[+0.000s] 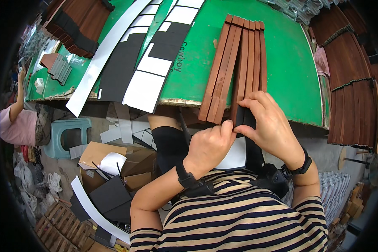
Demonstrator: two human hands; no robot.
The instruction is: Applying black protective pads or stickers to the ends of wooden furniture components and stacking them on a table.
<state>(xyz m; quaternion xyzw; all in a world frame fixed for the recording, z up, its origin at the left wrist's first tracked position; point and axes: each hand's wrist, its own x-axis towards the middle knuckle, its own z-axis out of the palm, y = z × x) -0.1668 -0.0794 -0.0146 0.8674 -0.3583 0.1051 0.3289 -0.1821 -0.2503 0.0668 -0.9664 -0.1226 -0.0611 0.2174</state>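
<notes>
Several long reddish-brown wooden strips (222, 71) lie side by side on the green table, their near ends jutting past its front edge. One strip (238, 88) is angled away from the ones to its left, and its near end runs down between my hands. My left hand (210, 145) is closed, thumb and forefinger pinched at that end. The fingers of my right hand (271, 126) curl over a small black piece (248, 117), perhaps foam, against the strip, with the thumb pressing near my left fingertips. The fingers partly hide where piece and strip meet.
Black sheets with white patches (149, 71) and a long white strip (101, 63) lie on the green table (290, 75). Brown strip stacks (353, 96) stand right, with another (77, 25) far left. Below left are a blue-green stool (67, 136), cardboard boxes (132, 164) and a person (19, 126).
</notes>
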